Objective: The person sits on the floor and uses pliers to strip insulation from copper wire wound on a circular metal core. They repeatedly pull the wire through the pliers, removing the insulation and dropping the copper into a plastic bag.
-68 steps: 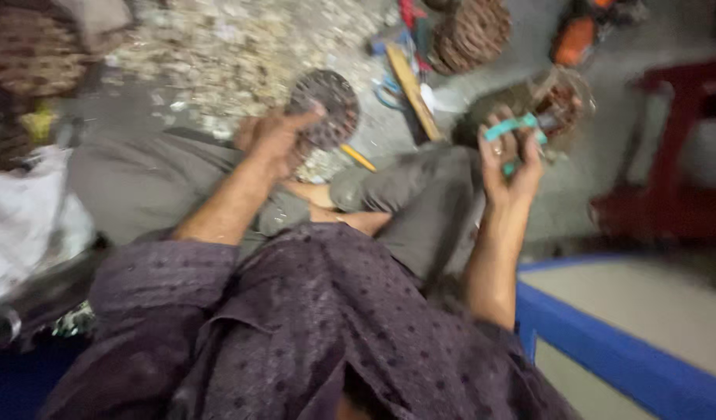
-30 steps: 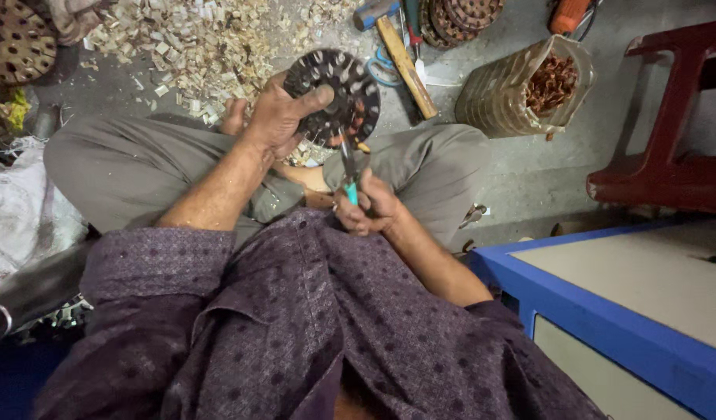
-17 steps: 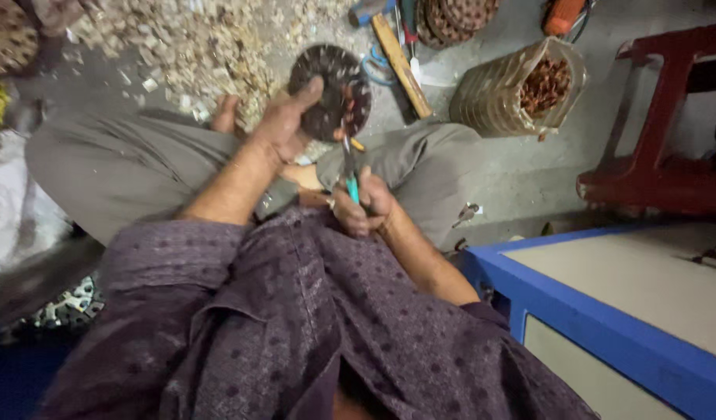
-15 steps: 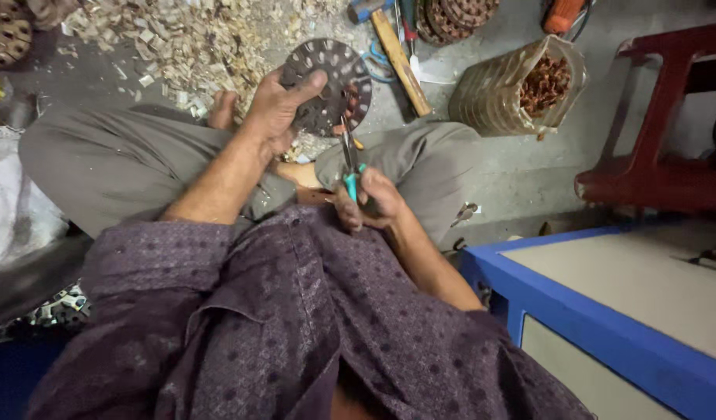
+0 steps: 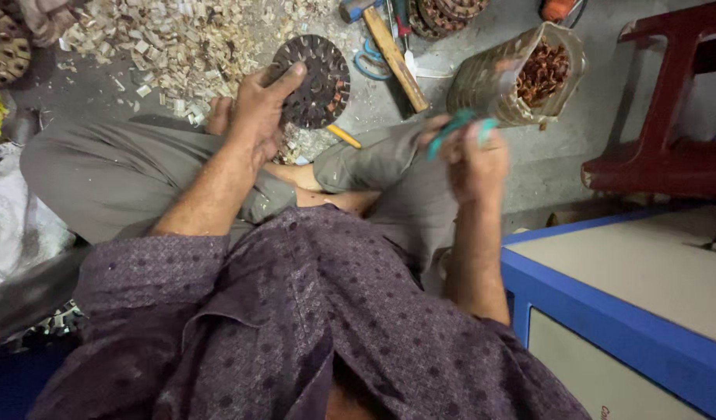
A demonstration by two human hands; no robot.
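I sit cross-legged on the floor. My left hand (image 5: 258, 110) grips a dark round slotted metal core (image 5: 314, 81) with copper bits in its slots, holding it upright above my legs. My right hand (image 5: 475, 159), blurred, is raised to the right and closed around a teal-handled tool (image 5: 454, 128), pliers or cutters by the look. That hand is close to a clear bag of reddish copper scraps (image 5: 521, 75).
A heap of pale wood-like chips (image 5: 175, 43) lies ahead on the floor. A wooden-handled hammer (image 5: 389, 47), scissors and more round cores (image 5: 443, 12) lie at the top. Right: a red stool (image 5: 669, 117) and a blue-edged cabinet (image 5: 622, 311).
My right hand has lifted the teal-handled tool away from the core and swung right toward the bag. My left hand still holds the core.
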